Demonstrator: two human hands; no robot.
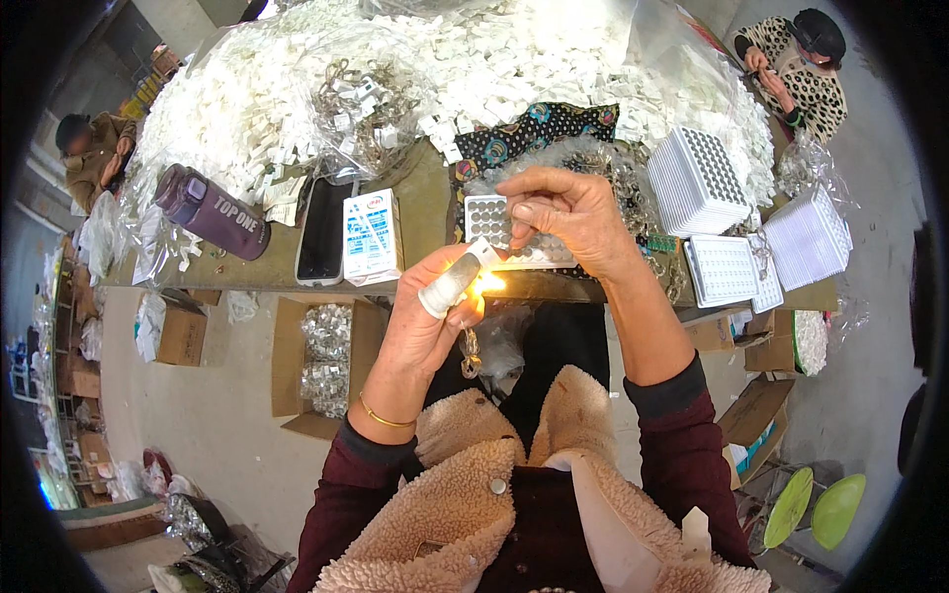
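My left hand (413, 318) is closed above the table's front edge, with a small white tag (483, 251) at its fingertips. A grey-and-white sleeve-like cover (447, 290) sits at the thumb side of this hand, and beside it glows a bright yellow light (485, 285). Below the fingers dangles a short metal chain (471, 354). My right hand (581, 219) is raised just to the right, thumb and fingers pinched together; what they hold, if anything, is too small to make out. Under it lies a white tray (534, 260) with rows of round grey pieces.
A huge heap of white tags (267, 89) covers the table's back. Purple bottle (213, 210), phone (321, 229) and white-blue box (372, 235) stand left. Stacked trays (697, 183) stand right. An open carton (331, 366) is below. Two people sit beyond the heap.
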